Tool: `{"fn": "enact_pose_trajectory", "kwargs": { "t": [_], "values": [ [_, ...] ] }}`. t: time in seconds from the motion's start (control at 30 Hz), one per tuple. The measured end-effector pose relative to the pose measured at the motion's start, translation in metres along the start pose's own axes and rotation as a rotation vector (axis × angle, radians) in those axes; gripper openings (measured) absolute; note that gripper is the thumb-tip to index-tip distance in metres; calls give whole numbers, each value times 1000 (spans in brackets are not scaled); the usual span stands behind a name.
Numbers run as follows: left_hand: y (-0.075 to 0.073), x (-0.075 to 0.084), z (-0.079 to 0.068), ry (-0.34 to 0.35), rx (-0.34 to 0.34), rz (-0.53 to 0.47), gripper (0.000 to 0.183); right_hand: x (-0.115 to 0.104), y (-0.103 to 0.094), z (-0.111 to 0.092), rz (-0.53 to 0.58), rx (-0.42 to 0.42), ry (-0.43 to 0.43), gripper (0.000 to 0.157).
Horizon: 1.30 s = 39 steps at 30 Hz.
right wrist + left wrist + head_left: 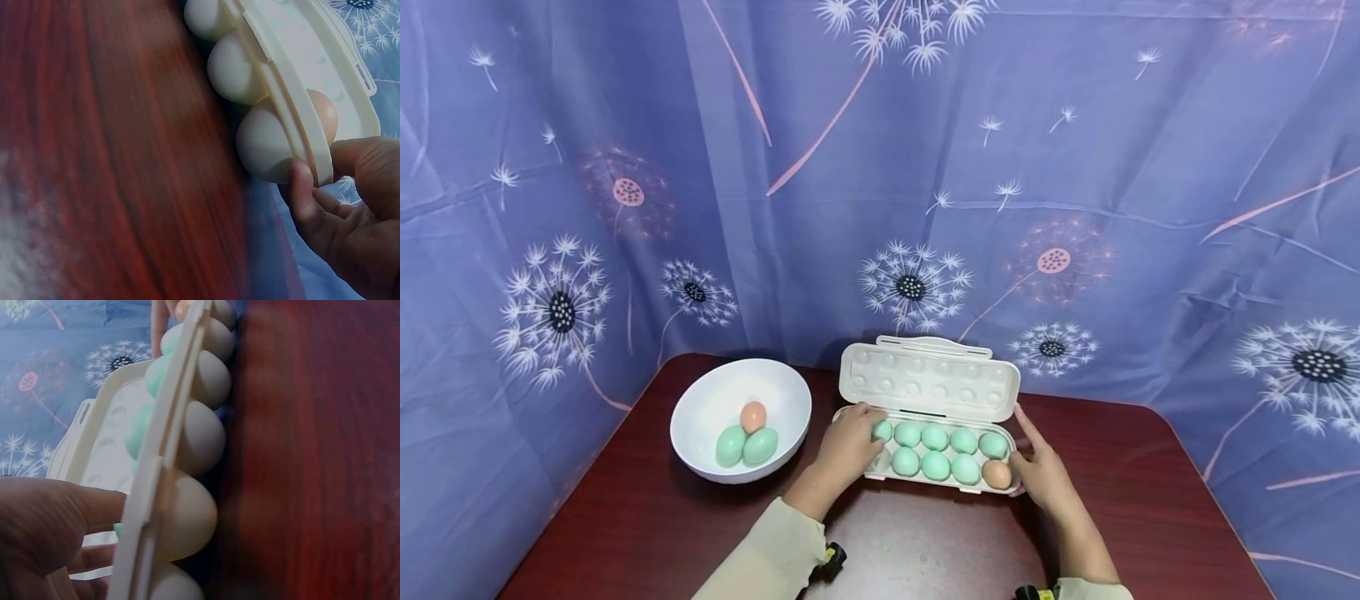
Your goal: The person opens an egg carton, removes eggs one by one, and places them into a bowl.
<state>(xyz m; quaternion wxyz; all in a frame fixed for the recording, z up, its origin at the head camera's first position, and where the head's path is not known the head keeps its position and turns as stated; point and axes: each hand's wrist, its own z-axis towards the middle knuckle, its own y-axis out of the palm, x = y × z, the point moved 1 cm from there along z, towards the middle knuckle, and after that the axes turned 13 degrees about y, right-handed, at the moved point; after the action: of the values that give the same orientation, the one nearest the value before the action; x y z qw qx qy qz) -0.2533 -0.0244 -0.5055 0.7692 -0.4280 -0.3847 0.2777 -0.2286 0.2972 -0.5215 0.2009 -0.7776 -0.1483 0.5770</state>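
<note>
A white plastic egg carton [880, 475] sits on the table with its lid [928, 383] raised at the back. Several green eggs [936, 465] fill its cups, and a brown egg [997, 475] lies at the front right corner. At the carton's left end, my left hand [850, 446] has thumb and fingers around a green egg [882, 430] in the back row; the hand partly hides it. My right hand [1043, 475] grips the right end of the carton, the thumb [302, 187] against the tray's outer wall beside the brown egg.
Left of the carton stands a white bowl [692, 417] with two green eggs [761, 447] and one brown egg [753, 417] inside. The dark red wooden table [1120, 483] reaches back to a blue dandelion-print curtain [1120, 283].
</note>
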Motion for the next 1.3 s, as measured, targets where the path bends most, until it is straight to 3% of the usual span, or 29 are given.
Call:
{"fn": "enact_pose_trajectory", "kwargs": {
  "t": [0.3,0.87,1.1,1.3],
  "values": [
    [4,-1,2,-27,-6,-12,41,0,0,0,-1,3,-6,82],
    [2,0,1,-7,15,7,40,1,-1,1,-2,-1,-18,82],
    [-10,6,0,-6,51,20,40,0,-1,0,3,-4,-18,83],
    [-25,8,-4,16,137,29,39,0,-1,0,3,-4,-19,83]
  ]
}}
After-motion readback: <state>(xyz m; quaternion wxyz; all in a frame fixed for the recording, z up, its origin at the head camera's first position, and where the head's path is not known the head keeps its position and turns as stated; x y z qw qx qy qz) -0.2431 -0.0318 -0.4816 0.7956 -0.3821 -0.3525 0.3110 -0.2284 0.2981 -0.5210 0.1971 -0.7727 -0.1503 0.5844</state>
